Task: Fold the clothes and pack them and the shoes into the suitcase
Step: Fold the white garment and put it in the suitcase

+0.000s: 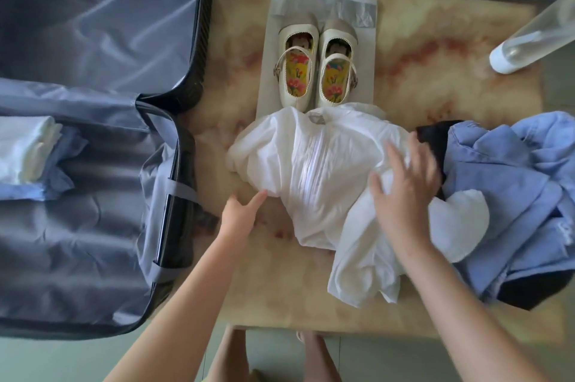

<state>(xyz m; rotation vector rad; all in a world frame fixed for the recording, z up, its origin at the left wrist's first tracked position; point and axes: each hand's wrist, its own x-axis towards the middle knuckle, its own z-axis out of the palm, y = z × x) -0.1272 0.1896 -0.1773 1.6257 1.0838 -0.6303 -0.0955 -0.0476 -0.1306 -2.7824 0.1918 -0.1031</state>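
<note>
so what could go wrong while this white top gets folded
The crumpled white pleated top lies against the heels of the cream strap shoes; smoothing it could soil it or nudge them. One side of it lies over the heaped blue denim shirt, so pulling may drag that along.

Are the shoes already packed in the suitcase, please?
No, the shoes stand on a grey sheet on the table, outside the open suitcase.

Both hands on white garment (pixel 314 170); right hand (pixel 404 192) flat; left hand (pixel 239 213) perhaps touching.
</note>
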